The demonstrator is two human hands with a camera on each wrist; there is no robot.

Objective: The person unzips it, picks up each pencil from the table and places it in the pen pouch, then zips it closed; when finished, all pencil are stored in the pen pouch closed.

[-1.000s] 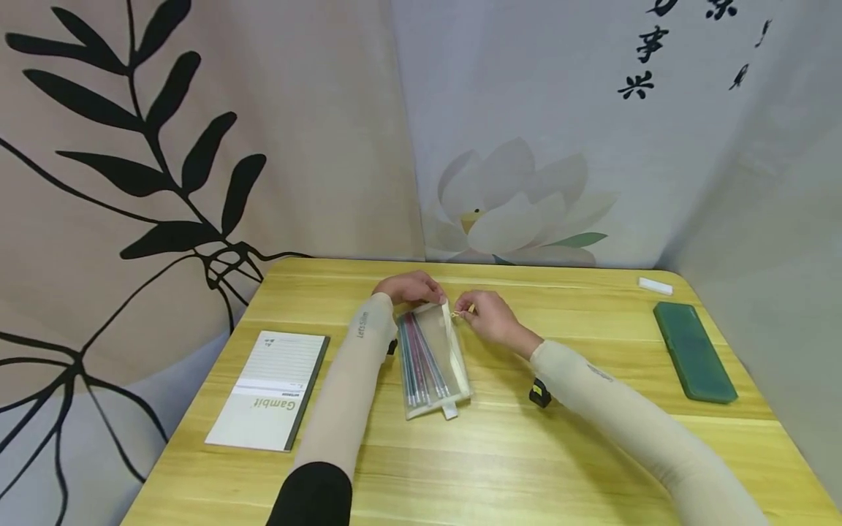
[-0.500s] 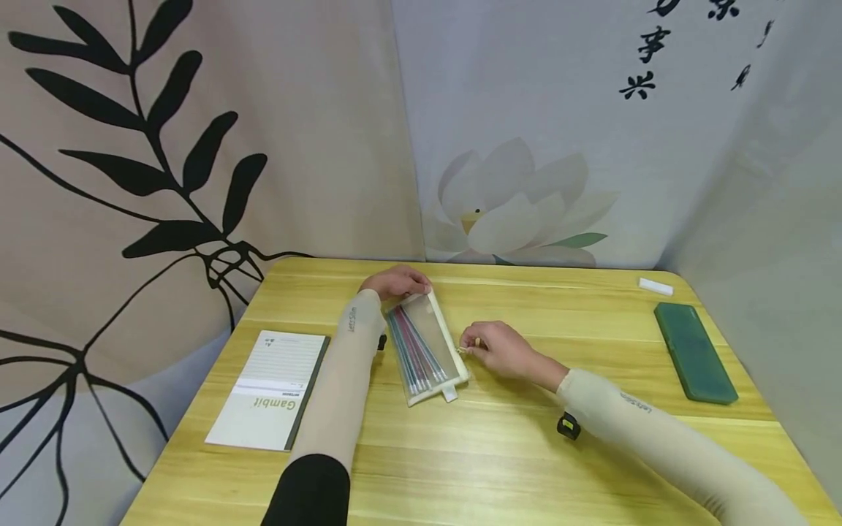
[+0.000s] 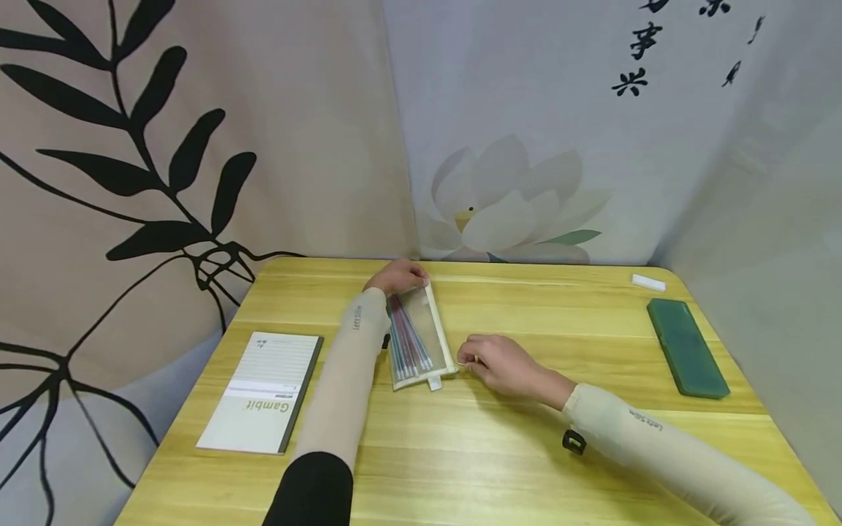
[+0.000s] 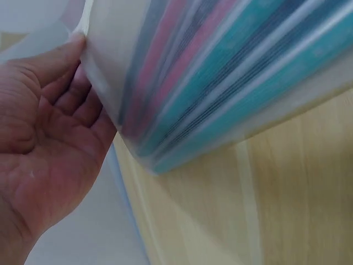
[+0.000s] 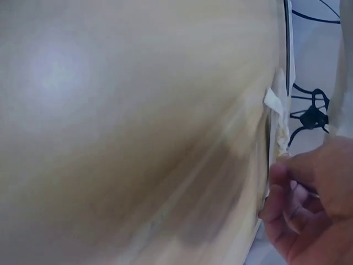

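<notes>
A see-through zip pencil pouch (image 3: 430, 321) with cream edging lies tilted above the table. Inside it are several pencils or pens (image 3: 409, 342), coloured teal, pink and grey in the left wrist view. My left hand (image 3: 397, 277) pinches the pouch's far corner between thumb and fingers. At the near right corner, my right hand (image 3: 503, 363) pinches the small zipper pull (image 3: 461, 366); the thumb and forefinger mostly cover it. A white fabric tab (image 3: 435, 383) sticks out from the near edge. In the right wrist view, the fingers (image 5: 278, 190) meet at the pouch's end.
A notepad (image 3: 259, 394) marked "Gambit" lies left of the left forearm. On the right are a dark green case (image 3: 687, 348) and a small white block (image 3: 648, 282). The wooden table (image 3: 460, 460) ends at a curtain (image 3: 316, 146) behind.
My right hand has drawn the zipper pull along the pouch's right edge toward the near corner. My left hand, pinching the far corner, has shifted slightly away. The head view has turned slightly.
</notes>
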